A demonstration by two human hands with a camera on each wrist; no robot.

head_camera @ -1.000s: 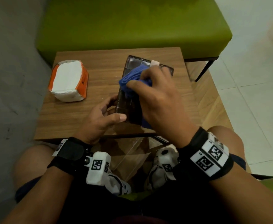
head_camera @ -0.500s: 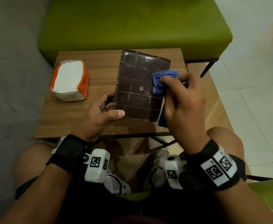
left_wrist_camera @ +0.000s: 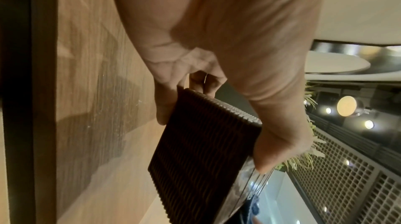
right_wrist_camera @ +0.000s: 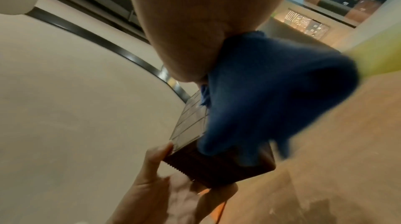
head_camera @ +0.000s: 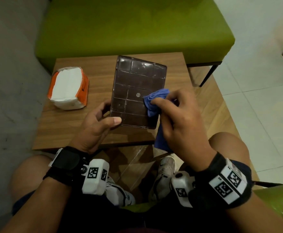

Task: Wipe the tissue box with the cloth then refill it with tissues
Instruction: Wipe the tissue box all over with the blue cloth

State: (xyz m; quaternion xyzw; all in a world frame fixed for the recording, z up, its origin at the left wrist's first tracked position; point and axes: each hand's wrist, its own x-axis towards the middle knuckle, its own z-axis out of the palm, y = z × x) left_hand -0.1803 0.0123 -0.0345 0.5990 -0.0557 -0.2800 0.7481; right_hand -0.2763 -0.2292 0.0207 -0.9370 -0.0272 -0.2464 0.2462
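Left hand [head_camera: 95, 125] gripped the tissue box [head_camera: 137, 91] corner; right hand [head_camera: 179, 121] pinched the blue cloth [head_camera: 154, 102] against its gridded face. Only the left wrist view showed the box's ribbed side.

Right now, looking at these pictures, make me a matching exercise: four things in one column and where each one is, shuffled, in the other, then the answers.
Things
1. tissue box
2. cloth
3. tissue pack
4. bench

Places
A. lying on the table's left side, untouched
B. beyond the table's far edge
C. bunched in the right hand
D. gripped at its near corner by the left hand

Pairs: 1-D, 2-C, 3-A, 4-B
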